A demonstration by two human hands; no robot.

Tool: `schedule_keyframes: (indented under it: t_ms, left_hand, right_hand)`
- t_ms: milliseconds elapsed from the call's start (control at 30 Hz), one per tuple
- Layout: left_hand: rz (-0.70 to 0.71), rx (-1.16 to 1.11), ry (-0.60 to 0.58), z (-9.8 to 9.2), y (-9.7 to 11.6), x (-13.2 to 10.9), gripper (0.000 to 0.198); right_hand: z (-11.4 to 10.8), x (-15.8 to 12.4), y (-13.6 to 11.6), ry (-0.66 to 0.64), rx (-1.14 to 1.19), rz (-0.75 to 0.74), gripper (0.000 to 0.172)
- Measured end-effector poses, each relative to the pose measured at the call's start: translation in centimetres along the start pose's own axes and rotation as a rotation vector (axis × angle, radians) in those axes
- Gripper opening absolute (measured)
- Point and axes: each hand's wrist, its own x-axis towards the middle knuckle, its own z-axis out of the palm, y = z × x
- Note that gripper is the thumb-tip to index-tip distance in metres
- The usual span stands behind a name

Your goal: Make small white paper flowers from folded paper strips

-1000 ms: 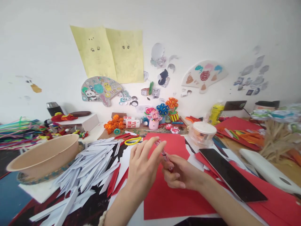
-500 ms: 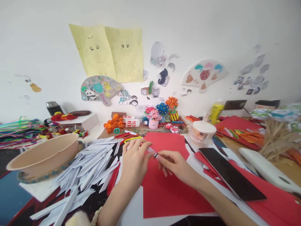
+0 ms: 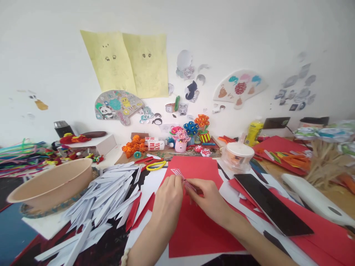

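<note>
Over a red paper sheet [image 3: 205, 236], both hands meet around a small bundle of folded paper with red and white edges [image 3: 176, 171]. My left hand [image 3: 169, 192] is closed on its lower part, fingers bent and thumb mostly hidden. Between thumb and fingertips, my right hand [image 3: 206, 197] pinches the same folded paper from the right. The paper's striped end fans out beyond the fingertips, while the rest is hidden. Just past my left hand lie yellow-handled scissors [image 3: 156, 166]. Folded red strips [image 3: 144, 210] rest left of the sheet.
A pile of white folded strips [image 3: 102, 195] and a beige basin [image 3: 52, 184] are on the left. To the right lie a black phone [image 3: 273, 203] and more red paper [image 3: 327, 236]. A round plastic tub [image 3: 240, 155] and craft flowers [image 3: 181, 138] stand behind.
My left hand has turned and curled its fingers down, uncovering the yellow scissor handles. The folded paper's striped end now shows above the fingers. My right hand stays nearly in place.
</note>
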Motion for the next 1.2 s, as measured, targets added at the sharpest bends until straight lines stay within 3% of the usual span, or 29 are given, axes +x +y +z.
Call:
schedule_keyframes:
  t_ms: [100, 200, 467, 800, 1000, 1200]
  left_hand:
    - [-0.028, 0.027, -0.013, 0.5, 0.3, -0.3, 0.022]
    - [-0.001, 0.021, -0.072, -0.1, 0.7, -0.5, 0.025]
    - [0.088, -0.011, -0.092, -1.2, 0.7, -0.5, 0.025]
    - [-0.036, -0.129, -0.01, -1.4, 0.8, 0.2, 0.023]
    - [-0.137, -0.161, -0.034, -1.8, 0.8, 0.8, 0.021]
    - [-0.124, -0.258, -0.122, -2.2, 0.5, 1.0, 0.018]
  right_hand:
    - [0.2, -0.1, 0.5, 0.013, -0.099, -0.055, 0.033]
    - [0.4, -0.2, 1.1, 0.009, -0.151, -0.105, 0.032]
    - [0.2, -0.5, 1.6, -0.028, -0.185, -0.175, 0.028]
    - [0.1, -0.4, 0.8, -0.026, -0.157, -0.156, 0.022]
    - [0.3, -0.6, 0.6, 0.004, -0.2, -0.124, 0.022]
    - [0.4, -0.4, 0.9, 0.103, -0.246, -0.126, 0.026]
